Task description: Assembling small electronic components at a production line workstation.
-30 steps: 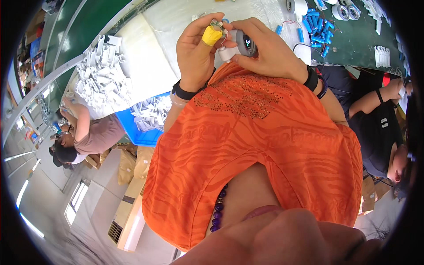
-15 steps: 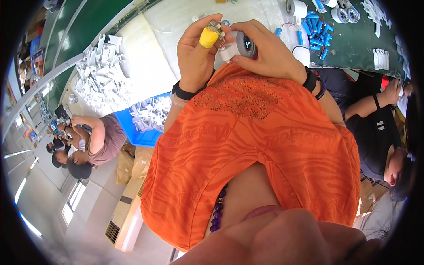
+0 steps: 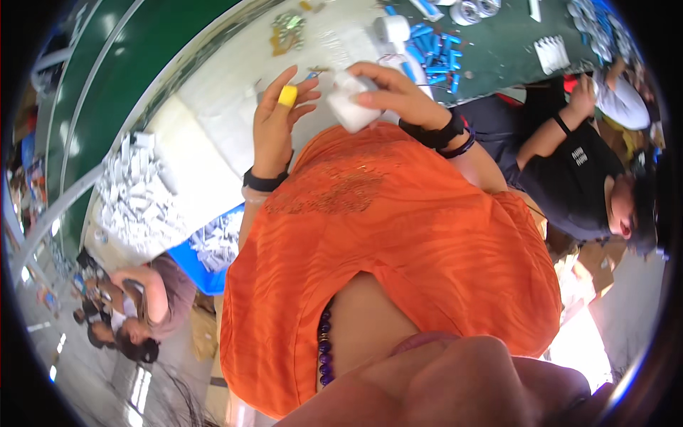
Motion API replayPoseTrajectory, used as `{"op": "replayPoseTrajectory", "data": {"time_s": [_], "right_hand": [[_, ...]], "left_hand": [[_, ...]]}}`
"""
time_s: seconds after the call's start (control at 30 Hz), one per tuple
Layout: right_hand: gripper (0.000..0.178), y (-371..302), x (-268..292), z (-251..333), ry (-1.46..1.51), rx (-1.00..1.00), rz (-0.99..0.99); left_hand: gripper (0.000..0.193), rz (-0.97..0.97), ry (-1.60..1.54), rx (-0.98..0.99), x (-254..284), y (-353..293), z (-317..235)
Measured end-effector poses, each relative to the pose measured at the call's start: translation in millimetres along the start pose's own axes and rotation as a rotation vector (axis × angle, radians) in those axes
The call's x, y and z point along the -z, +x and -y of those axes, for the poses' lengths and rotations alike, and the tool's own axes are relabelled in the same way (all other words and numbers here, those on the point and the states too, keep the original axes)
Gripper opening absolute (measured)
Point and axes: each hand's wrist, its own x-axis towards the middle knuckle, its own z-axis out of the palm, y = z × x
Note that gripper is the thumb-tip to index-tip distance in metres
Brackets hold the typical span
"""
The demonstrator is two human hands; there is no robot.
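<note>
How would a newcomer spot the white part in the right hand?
Find the big orange shirt mid-picture, then go just above its top edge, where the right hand is over the pale worktop. That hand grips a chunky, motion-blurred white part. Unlike the loose white pieces heaped at left, it is bulkier and held in a hand.

Grn worktable [image 3: 181, 32], gry wall [image 3: 169, 352], bright window [image 3: 140, 391] lower L
</note>
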Motion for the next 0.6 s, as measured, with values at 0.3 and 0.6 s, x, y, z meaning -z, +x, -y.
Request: {"op": "replayPoseTrajectory", "data": {"time_s": [0.3,0.6], "right_hand": [[0.044,-83,151,31,0.002,0.229,-0.940],[0.047,-138,233,24,0.237,0.271,-1.108]], "left_hand": [[0.032,0.126,0.060,0.151,-9,18,17],[0.030,0.136,0.061,0.170,-28,22,27]]}}
